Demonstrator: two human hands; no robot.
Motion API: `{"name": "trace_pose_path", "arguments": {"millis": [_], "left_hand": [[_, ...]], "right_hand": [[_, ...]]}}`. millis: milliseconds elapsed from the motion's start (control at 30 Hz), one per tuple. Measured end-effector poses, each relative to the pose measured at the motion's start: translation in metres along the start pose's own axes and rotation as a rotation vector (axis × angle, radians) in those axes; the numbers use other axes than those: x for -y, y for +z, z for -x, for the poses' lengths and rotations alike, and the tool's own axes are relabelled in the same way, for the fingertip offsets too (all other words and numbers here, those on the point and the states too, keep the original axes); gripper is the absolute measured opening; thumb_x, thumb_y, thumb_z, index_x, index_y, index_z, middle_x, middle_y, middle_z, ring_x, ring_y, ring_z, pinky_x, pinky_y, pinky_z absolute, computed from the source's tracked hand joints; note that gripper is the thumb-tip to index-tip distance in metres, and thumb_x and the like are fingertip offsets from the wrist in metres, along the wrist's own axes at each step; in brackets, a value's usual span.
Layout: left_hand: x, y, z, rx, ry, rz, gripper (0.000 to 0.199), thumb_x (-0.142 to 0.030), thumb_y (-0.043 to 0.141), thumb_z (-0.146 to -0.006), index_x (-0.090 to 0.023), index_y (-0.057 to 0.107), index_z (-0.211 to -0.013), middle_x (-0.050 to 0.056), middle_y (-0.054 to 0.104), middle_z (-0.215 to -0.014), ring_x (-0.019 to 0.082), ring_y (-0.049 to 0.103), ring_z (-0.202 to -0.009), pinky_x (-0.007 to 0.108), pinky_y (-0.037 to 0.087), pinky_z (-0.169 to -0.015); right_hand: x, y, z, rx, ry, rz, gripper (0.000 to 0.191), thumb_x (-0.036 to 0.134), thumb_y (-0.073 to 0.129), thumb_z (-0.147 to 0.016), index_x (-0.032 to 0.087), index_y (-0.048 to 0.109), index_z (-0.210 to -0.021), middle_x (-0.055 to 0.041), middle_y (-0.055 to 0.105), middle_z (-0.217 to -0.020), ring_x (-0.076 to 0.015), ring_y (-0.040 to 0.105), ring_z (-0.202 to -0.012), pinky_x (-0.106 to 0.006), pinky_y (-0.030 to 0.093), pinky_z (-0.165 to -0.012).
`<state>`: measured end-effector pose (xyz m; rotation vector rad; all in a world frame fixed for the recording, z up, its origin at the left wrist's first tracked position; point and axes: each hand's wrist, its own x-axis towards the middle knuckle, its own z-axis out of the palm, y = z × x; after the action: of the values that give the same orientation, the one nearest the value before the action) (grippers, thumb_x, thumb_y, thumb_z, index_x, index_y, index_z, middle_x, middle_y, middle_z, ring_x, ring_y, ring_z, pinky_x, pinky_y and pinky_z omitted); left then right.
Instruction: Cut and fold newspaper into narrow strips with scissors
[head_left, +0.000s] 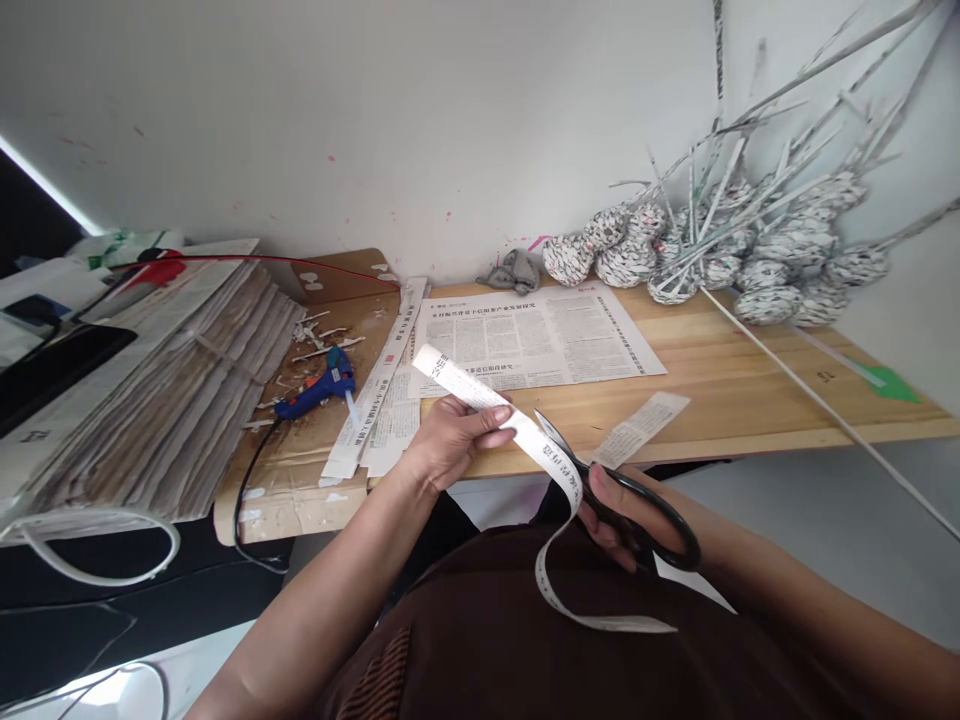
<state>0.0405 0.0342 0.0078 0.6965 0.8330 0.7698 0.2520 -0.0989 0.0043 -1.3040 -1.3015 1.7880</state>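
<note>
Between thumb and fingers, my left hand (461, 435) pinches a long, narrow newspaper strip (551, 450). One end of the strip points up and left, while the other curls down in front of the brown clothing. My right hand (611, 515) grips a pair of black-handled scissors (664, 515), whose blades point up and left beside the strip's edge. Whether the blades touch the paper I cannot tell. A short newspaper piece (645, 425) lies at the table's front edge, just behind my right hand. Beyond both hands a newspaper sheet (517, 335) lies flat.
Left of the sheet are cut newspaper strips (386, 390) and a blue glue gun (319, 390) on stained cardboard (300, 500). A tall newspaper stack (187, 390) stands farther left. Woven paper balls (787, 240) with long sticks crowd the right back of the wooden table (720, 380).
</note>
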Motion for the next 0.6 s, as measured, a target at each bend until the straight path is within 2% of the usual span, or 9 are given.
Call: {"name": "trace_pose_path", "arguments": {"millis": [100, 200, 367, 467, 600], "left_hand": [[0.004, 0.005, 0.003, 0.005, -0.004, -0.011, 0.028, -0.007, 0.094, -0.056, -0.005, 0.077, -0.078, 0.007, 0.074, -0.076, 0.015, 0.072, -0.072, 0.018, 0.063, -0.061], [0.004, 0.006, 0.004, -0.004, 0.001, -0.02, 0.03, -0.008, 0.095, -0.054, -0.005, 0.077, -0.077, 0.006, 0.073, -0.075, 0.015, 0.072, -0.072, 0.018, 0.063, -0.06], [0.002, 0.006, 0.004, 0.003, 0.001, -0.022, 0.031, -0.009, 0.096, -0.053, -0.005, 0.077, -0.077, 0.007, 0.074, -0.075, 0.015, 0.072, -0.071, 0.017, 0.062, -0.06], [0.003, 0.006, 0.004, 0.0, 0.002, -0.028, 0.03, -0.008, 0.095, -0.055, -0.005, 0.076, -0.077, 0.006, 0.073, -0.074, 0.014, 0.071, -0.07, 0.017, 0.062, -0.06], [-0.001, 0.002, 0.003, 0.024, -0.014, -0.029, 0.032, -0.007, 0.092, -0.06, -0.008, 0.077, -0.088, 0.006, 0.073, -0.078, 0.016, 0.072, -0.072, 0.021, 0.064, -0.061]], "right_hand": [[-0.01, 0.001, -0.008, 0.038, -0.025, -0.102, 0.064, 0.077, 0.041, -0.094, 0.017, 0.057, -0.077, 0.0025, 0.053, -0.063, -0.0082, 0.051, -0.046, -0.021, 0.038, -0.044], [-0.012, 0.002, -0.01, 0.042, -0.037, -0.111, 0.065, 0.076, 0.037, -0.096, 0.017, 0.057, -0.076, 0.0036, 0.051, -0.061, -0.0075, 0.048, -0.043, -0.021, 0.037, -0.042], [0.005, 0.006, -0.003, -0.023, -0.051, 0.058, 0.067, 0.08, 0.035, -0.094, 0.019, 0.05, -0.068, 0.0052, 0.045, -0.051, -0.0072, 0.042, -0.037, -0.022, 0.033, -0.04], [0.016, 0.007, 0.0, -0.054, -0.004, 0.154, 0.068, 0.085, 0.04, -0.087, 0.022, 0.045, -0.064, 0.005, 0.044, -0.047, -0.0084, 0.041, -0.035, -0.024, 0.03, -0.037], [0.017, 0.004, 0.002, -0.051, 0.049, 0.178, 0.069, 0.09, 0.042, -0.082, 0.023, 0.044, -0.063, 0.0045, 0.044, -0.044, -0.0097, 0.041, -0.034, -0.026, 0.029, -0.036]]}}
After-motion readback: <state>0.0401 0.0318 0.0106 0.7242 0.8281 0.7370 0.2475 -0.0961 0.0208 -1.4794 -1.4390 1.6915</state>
